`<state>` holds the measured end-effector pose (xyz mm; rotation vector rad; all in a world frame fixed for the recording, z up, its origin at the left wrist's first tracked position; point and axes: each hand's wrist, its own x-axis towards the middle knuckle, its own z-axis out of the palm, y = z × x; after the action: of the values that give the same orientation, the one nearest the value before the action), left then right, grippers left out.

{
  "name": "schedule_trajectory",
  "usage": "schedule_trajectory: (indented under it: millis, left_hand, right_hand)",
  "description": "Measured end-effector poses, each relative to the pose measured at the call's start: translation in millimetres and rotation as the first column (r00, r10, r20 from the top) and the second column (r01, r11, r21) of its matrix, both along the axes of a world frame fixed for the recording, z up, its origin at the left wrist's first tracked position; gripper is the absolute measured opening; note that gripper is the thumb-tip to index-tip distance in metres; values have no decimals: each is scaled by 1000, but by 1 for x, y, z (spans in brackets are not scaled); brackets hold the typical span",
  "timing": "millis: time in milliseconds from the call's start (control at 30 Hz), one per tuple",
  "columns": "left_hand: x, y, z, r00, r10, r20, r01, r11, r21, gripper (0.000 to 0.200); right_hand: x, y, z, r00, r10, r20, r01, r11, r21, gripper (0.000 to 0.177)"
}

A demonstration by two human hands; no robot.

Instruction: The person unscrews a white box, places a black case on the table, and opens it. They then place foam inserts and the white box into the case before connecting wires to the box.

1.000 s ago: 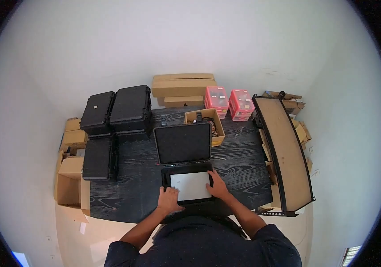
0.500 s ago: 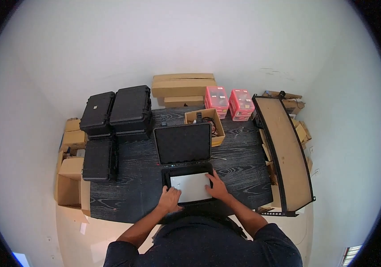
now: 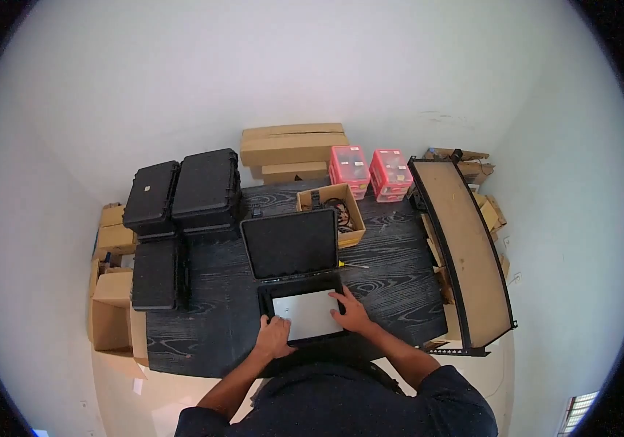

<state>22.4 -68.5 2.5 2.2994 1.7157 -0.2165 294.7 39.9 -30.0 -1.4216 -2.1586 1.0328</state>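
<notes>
A flat silver rectangular panel (image 3: 308,315) lies in the lower half of an opened black hard case (image 3: 262,297) at the table's front edge. Small dark marks show near the panel's left end. The case's foam-lined lid (image 3: 290,244) is tipped back, away from me. My left hand (image 3: 274,338) is closed at the panel's left front corner, fingertips on its edge. At the right edge, my right hand (image 3: 354,315) grips the panel, with thumb and forefinger resting on its top. The fingers' undersides are hidden.
Black hard cases (image 3: 206,186) are stacked at left on the dark table (image 3: 217,320). Behind the lid sit a cardboard box (image 3: 355,237) of cables and pink drawer boxes (image 3: 390,175). A yellow-handled screwdriver (image 3: 354,265) lies right of the lid. A black-framed board (image 3: 465,247) stands at right.
The view has shifted slightly, so the whole scene sits a little lower and to the left. The screwdriver's yellow handle now shows beside the lid. Both hands stay at the panel's edges.
</notes>
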Motion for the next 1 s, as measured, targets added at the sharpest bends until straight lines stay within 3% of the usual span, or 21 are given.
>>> schedule_trajectory:
  millis: [33, 133, 233, 367, 467, 533, 767, 867, 967, 1000]
  left_hand:
    - [0, 3, 5, 1000, -7, -23, 6, 999, -33, 82]
    - [1, 14, 30, 999, -13, -34, 10, 995, -97, 87]
    - [4, 17, 29, 997, 57, 50, -55, 997, -46, 85]
    - [9, 12, -9, 965, 130, 226, -187, 951, 248, 72]
    - [22, 6, -16, 903, 197, 383, -317, 906, 280, 64]
    - [24, 0, -25, 918, 202, 341, -314, 897, 312, 64]
    - [33, 0, -22, 898, 253, 360, -379, 862, 337, 62]
    - [34, 1, -26, 902, 275, 334, -389, 853, 347, 61]
    - [36, 3, -23, 891, 277, 360, -400, 855, 330, 60]
    - [35, 4, -22, 888, 284, 361, -405, 855, 323, 60]
  right_hand:
    - [-1, 2, 1, 1000, 3, 15, -4, 999, 52, 55]
    - [4, 36, 20, 997, -74, -20, 69, 983, -171, 49]
    - [8, 86, 15, 962, -199, -184, 233, 955, 186, 43]
    - [1, 159, 34, 933, -150, -327, 267, 899, 348, 38]
    - [-8, 208, 34, 931, -170, -323, 302, 854, 423, 42]
    - [-12, 238, 27, 931, -161, -327, 288, 875, 389, 44]
    - [-24, 298, -6, 994, -109, -25, 110, 923, 368, 57]
    - [-31, 305, 0, 997, -40, 66, 28, 983, 179, 65]
    - [-43, 319, -22, 968, -1, 251, -26, 994, 105, 71]
    - [-47, 321, -18, 951, 89, 297, -93, 996, -3, 72]
